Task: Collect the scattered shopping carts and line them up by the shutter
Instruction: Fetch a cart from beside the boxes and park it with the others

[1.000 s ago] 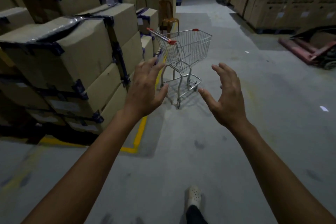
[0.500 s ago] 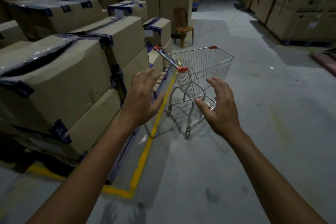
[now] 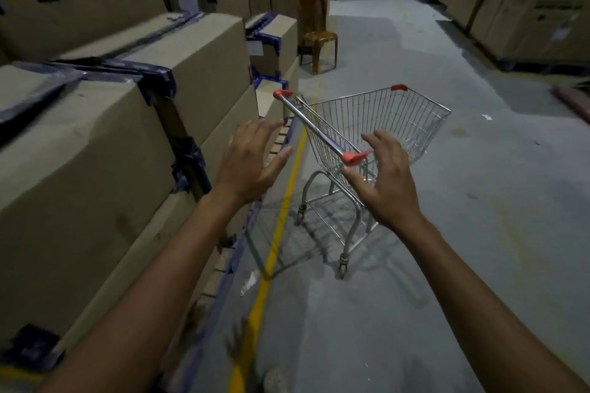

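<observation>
Cart (image 3: 386, 118) corner behind right hand (image 3: 388, 183)

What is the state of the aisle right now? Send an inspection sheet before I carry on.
Surface: grey concrete floor, with a yellow line painted beside the boxes.
Job's things: one shopping cart, upright on its wheels, basket empty, handle towards the person. The shutter is not in view.
Clutter: paper scrap on the floor.
Hands: left hand open, short of the handle. Right hand open, fingers spread by the near red end cap, no grip.
Cables: nothing seen.
Surroundings: taped cardboard boxes stacked on the left, more along the right, and a brown chair beyond the cart.
</observation>
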